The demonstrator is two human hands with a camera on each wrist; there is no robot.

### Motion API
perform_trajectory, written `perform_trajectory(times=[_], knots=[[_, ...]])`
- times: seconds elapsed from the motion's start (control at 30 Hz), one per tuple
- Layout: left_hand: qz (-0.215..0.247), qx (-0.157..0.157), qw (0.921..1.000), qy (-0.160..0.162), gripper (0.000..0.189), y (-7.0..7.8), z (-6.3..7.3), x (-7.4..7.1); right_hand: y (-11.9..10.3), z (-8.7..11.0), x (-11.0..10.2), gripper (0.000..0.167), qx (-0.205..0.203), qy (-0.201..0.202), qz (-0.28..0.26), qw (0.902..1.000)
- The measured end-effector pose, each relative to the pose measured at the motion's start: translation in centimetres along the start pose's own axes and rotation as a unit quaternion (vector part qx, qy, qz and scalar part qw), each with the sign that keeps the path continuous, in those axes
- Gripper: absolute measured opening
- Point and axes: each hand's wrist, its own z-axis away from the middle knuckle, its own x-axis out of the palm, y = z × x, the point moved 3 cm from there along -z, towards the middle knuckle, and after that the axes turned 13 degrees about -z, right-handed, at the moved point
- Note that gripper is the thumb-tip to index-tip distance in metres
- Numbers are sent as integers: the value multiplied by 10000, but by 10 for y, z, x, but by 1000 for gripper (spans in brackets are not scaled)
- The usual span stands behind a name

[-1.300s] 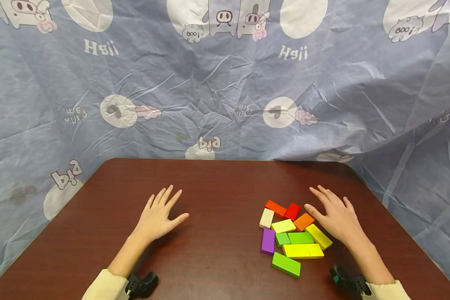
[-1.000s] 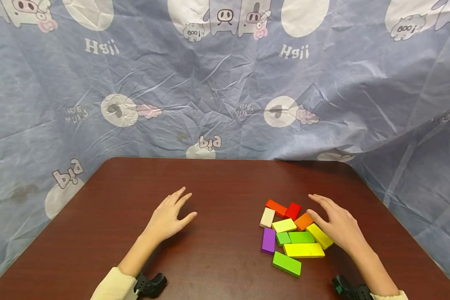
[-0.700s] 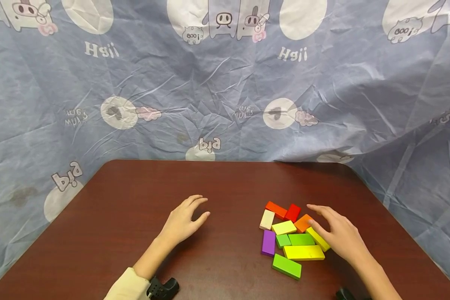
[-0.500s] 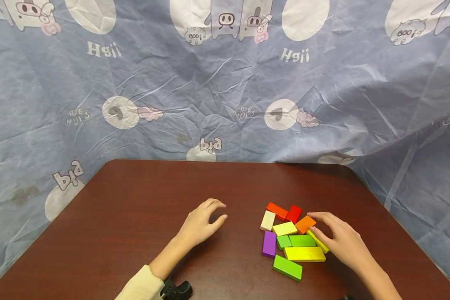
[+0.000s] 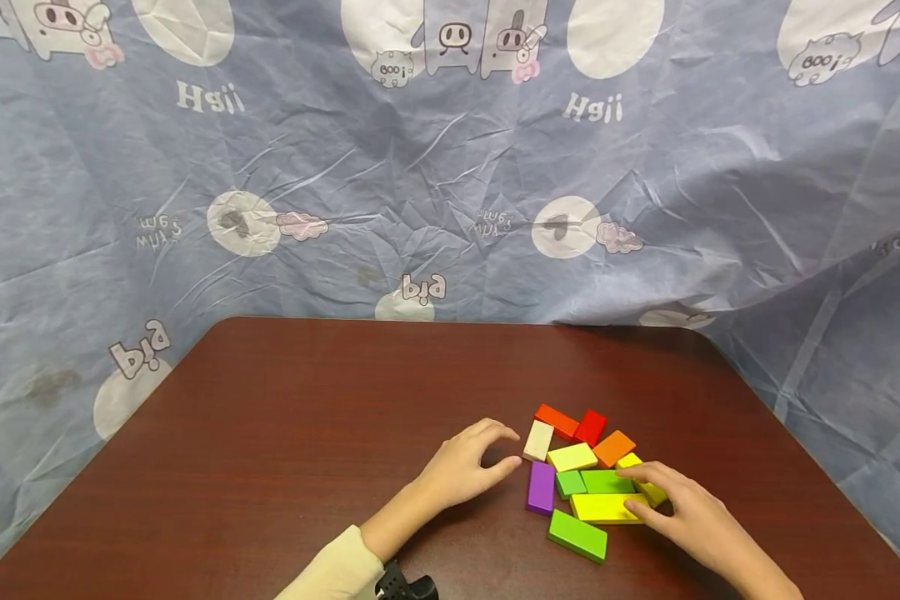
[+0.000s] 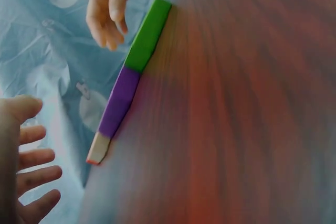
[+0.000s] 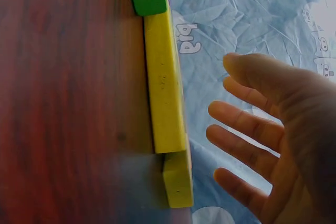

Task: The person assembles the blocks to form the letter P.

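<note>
Several coloured wooden blocks lie in a loose cluster on the table's right half. My left hand (image 5: 465, 465) hovers just left of the cluster, fingers relaxed and holding nothing, nearest the cream block (image 5: 538, 440) and the purple block (image 5: 541, 488). Over the cluster's right side is my right hand (image 5: 686, 512), its thumb and fingers spread apart with nothing between them. In the head view it overlaps the long yellow block (image 5: 603, 508) and another yellow block (image 5: 652, 492). The right wrist view has both yellow blocks beside the spread fingers (image 7: 247, 124). A green block (image 5: 577, 536) lies nearest the front.
Red (image 5: 590, 428), red-orange (image 5: 557, 421) and orange (image 5: 614, 448) blocks form the cluster's far side. A pale yellow block (image 5: 572, 457) and two green blocks lie in its middle. The dark brown table (image 5: 330, 383) ends at a blue patterned cloth (image 5: 390, 167) behind.
My left hand has moved right across the table to the cluster's left edge. My right hand has come nearer and lower, over the yellow blocks. The blocks have stayed in place.
</note>
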Motion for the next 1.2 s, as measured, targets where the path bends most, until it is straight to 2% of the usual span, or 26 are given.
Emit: perform_trajectory(times=[0.1,0.2,0.3,0.4,0.5,0.6,0.8,0.97,1.07,1.2], knots=[[235,242,9988,-369,34,4,-1,12,1,2,4,30,-124,-85,-84,9999],[306,478,9944,-887,39,7,1,23,4,4,8,29,-156,-204,-113,9996],[97,722,9880,-1362,49,10,4,31,6,7,11,30,-143,-265,-64,9995],[-272,1004,9819,-1581,55,11,8,34,7,9,13,31,-302,-227,8,9993],[-547,1185,9795,-1537,55,10,10,33,9,9,13,33,-428,-210,163,9987],[-624,1192,9806,-1427,52,9,9,32,10,8,13,34,-456,-172,305,9983],[-390,1009,9867,-1216,46,8,6,32,13,10,14,36,-798,-35,624,9948],[-197,1084,9881,-1072,42,6,4,31,12,9,13,35,-576,-269,630,9960],[-111,1011,9882,-1145,42,-1,5,27,10,7,13,33,-547,-464,497,9962],[145,697,9898,-1234,43,-18,8,19,8,7,10,31,-502,-606,245,9966]])
